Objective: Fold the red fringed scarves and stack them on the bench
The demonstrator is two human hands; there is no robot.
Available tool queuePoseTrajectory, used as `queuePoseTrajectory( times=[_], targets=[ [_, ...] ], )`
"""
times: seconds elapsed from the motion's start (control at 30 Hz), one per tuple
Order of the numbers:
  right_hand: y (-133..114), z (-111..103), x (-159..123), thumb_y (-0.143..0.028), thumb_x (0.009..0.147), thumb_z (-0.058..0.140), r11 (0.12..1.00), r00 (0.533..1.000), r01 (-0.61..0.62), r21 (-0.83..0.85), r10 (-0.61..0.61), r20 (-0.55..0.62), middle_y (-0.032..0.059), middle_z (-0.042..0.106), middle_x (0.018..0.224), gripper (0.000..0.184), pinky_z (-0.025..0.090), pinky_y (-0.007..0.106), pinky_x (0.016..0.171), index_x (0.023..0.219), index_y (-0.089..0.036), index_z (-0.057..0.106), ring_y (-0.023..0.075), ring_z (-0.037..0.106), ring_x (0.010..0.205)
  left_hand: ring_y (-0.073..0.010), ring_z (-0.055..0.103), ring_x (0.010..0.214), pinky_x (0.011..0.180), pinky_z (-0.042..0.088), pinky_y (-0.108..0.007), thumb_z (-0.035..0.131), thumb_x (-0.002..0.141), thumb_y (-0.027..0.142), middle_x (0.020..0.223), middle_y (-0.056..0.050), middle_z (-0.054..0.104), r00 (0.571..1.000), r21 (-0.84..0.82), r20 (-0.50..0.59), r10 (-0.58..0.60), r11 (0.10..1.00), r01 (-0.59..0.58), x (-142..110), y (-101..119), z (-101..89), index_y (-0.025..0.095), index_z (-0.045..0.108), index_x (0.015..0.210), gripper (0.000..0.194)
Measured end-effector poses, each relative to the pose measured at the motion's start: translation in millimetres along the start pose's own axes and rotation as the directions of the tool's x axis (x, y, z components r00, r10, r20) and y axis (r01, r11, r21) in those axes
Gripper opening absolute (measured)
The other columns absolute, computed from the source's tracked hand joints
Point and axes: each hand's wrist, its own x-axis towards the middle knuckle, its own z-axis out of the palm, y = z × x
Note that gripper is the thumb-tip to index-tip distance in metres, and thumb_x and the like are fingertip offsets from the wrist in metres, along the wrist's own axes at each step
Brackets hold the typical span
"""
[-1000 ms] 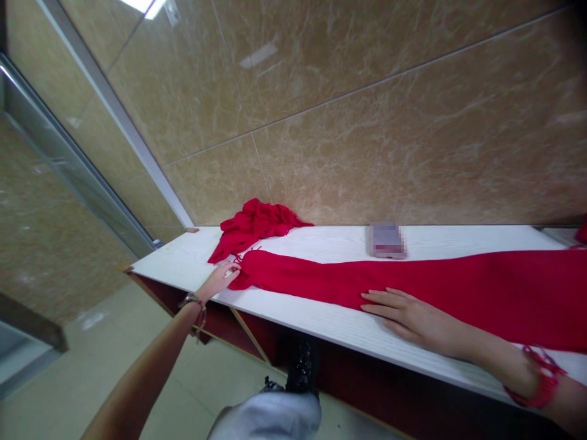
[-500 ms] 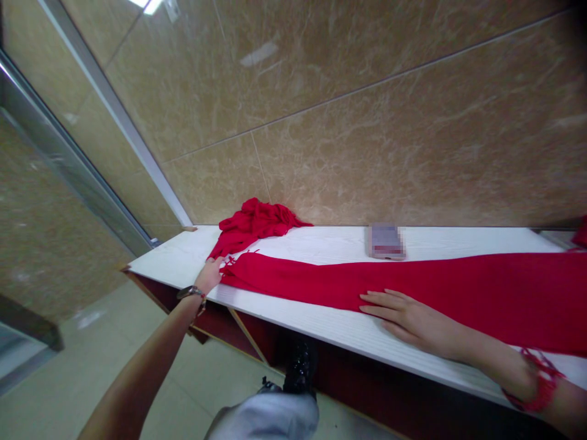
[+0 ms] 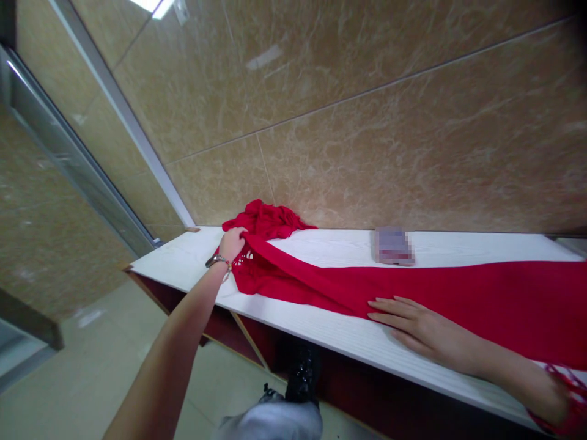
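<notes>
A long red scarf (image 3: 440, 293) with fringed ends lies stretched along the white tabletop. At its left end my left hand (image 3: 232, 243) is closed on the edge near the fringe, lifting a fold of it. My right hand (image 3: 422, 327) rests flat, fingers stretched out, on the scarf's near edge and the tabletop. Behind my left hand, a crumpled heap of red cloth (image 3: 275, 220) sits against the wall. Whether the heap joins the scarf is hidden by my hand.
A phone-like object, blurred out (image 3: 393, 246), lies at the back of the white tabletop (image 3: 312, 318) by the marble-tiled wall (image 3: 389, 153). Open shelf compartments (image 3: 247, 333) are under the top. My knee and a dark shoe (image 3: 302, 373) are below.
My left hand has moved from the near side toward the back, raising the scarf's left edge into a fold. My right hand stays flat on the scarf, and the view has shifted slightly.
</notes>
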Motion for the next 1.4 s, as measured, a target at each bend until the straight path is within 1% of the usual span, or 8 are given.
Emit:
queuePoseTrajectory(
  times=[0.17,0.33,0.53,0.67,0.87,1.1,1.23,1.4],
  targets=[
    [2.5,1.7,-1.2,-0.036,0.091,0.037,1.000,1.000,0.018,0.007,-0.018,-0.010,0.0025,0.043,0.137,0.041,0.029,0.051,0.104,0.132,-0.034,0.040,0.0241,0.036,0.126,-0.0201,0.053,0.103,0.089,0.040,-0.029,0.042,0.082,0.011,0.106,-0.008,0.058,0.999,-0.068,-0.033,-0.009,0.998,0.007,24.3,19.9,0.6,0.019,0.059,0.106,0.030],
    [3.0,2.9,-0.2,-0.036,0.091,0.037,1.000,0.999,0.031,0.002,-0.031,-0.034,0.0028,0.044,0.136,0.040,0.029,0.051,0.104,0.131,-0.034,0.042,0.0241,0.038,0.125,-0.0216,0.057,0.094,0.080,0.043,-0.030,0.042,0.080,0.010,0.100,-0.009,0.059,0.985,-0.078,-0.004,-0.173,0.982,0.172,-12.5,8.7,15.1,0.018,0.058,0.099,0.026],
    [1.1,2.9,0.6,-0.036,0.092,0.035,1.000,0.999,0.015,-0.022,-0.016,-0.034,0.0031,0.044,0.136,0.040,0.030,0.051,0.103,0.131,-0.033,0.043,0.0239,0.039,0.125,-0.0157,0.060,0.066,0.062,0.046,-0.024,0.031,0.083,0.010,0.078,-0.002,0.064,0.960,-0.147,0.068,-0.272,0.949,0.279,-51.9,-8.7,6.1,0.016,0.051,0.112,0.036],
    [1.3,3.4,-0.3,-0.037,0.092,0.035,1.000,0.999,0.013,-0.021,-0.014,-0.041,0.0035,0.045,0.136,0.040,0.031,0.051,0.103,0.130,-0.033,0.044,0.0239,0.039,0.125,-0.0181,0.061,0.080,0.069,0.046,-0.026,0.033,0.085,0.013,0.092,-0.006,0.064,0.978,0.033,0.087,-0.191,0.982,0.189,-88.9,-18.9,3.1,0.019,0.054,0.112,0.034],
    [0.9,3.2,-0.2,-0.037,0.091,0.036,1.000,0.997,0.025,0.006,-0.025,-0.072,0.0038,0.047,0.134,0.039,0.031,0.050,0.103,0.129,-0.032,0.045,0.0239,0.040,0.124,-0.0257,0.055,0.097,0.075,0.045,-0.034,0.035,0.084,0.007,0.107,-0.013,0.057,0.959,0.405,0.282,-0.036,0.910,-0.085,-123.5,-44.8,7.5,0.019,0.059,0.108,0.036],
    [1.7,3.2,-0.6,-0.038,0.091,0.036,1.000,0.998,0.016,0.011,-0.015,-0.063,0.0035,0.046,0.135,0.040,0.031,0.049,0.103,0.129,-0.033,0.045,0.0235,0.039,0.124,-0.0314,0.050,0.106,0.083,0.043,-0.042,0.048,0.076,0.012,0.118,-0.015,0.051,0.956,0.270,0.227,-0.186,0.955,0.122,-103.0,-63.4,-6.9,0.019,0.050,0.123,0.048],
    [2.2,3.7,-0.7,-0.039,0.091,0.037,1.000,0.998,0.022,0.022,-0.021,-0.063,0.0035,0.046,0.135,0.040,0.031,0.049,0.103,0.130,-0.033,0.044,0.0236,0.040,0.124,-0.0217,0.046,0.116,0.094,0.038,-0.030,0.055,0.071,0.025,0.129,-0.006,0.048,0.926,-0.159,0.370,0.078,0.987,-0.019,-73.4,-38.7,-7.6,0.021,0.047,0.125,0.055],
    [-0.7,1.1,0.2,-0.037,0.091,0.036,1.000,0.999,0.013,-0.003,-0.013,-0.045,0.0041,0.046,0.134,0.040,0.031,0.051,0.103,0.130,-0.032,0.045,0.0244,0.040,0.124,-0.0258,0.058,0.100,0.081,0.043,-0.028,0.051,0.077,0.037,0.097,-0.011,0.067,0.932,-0.252,0.352,-0.089,0.950,0.186,-26.0,-1.1,14.4,0.015,0.066,0.089,0.029]
  ],
)
